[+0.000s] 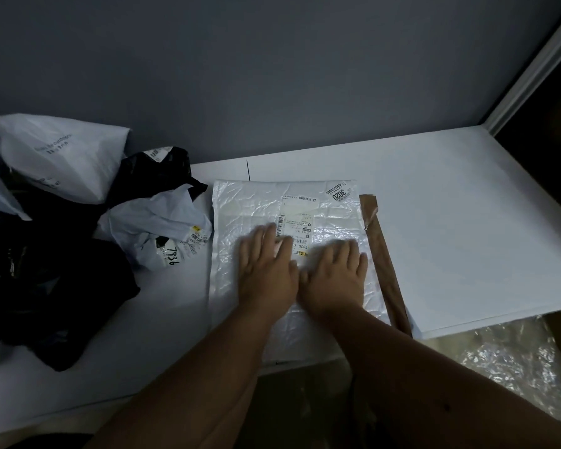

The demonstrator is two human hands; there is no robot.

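Note:
A flat white bubble mailer point(240, 205) with printed shipping labels lies on the white table point(450, 205). Its brown adhesive flap point(386, 264) runs along its right edge, opened out on the table. My left hand point(266, 270) and my right hand point(334, 280) lie side by side, palms down with fingers straight, pressing on the middle of the mailer. Both hands partly cover the label.
Crumpled black and white plastic mailing bags point(78, 222) are heaped on the table's left side. A grey wall point(272, 76) stands behind. Clear bubble wrap point(515, 351) lies below the table's front right edge. A metal frame point(538, 59) rises at the right.

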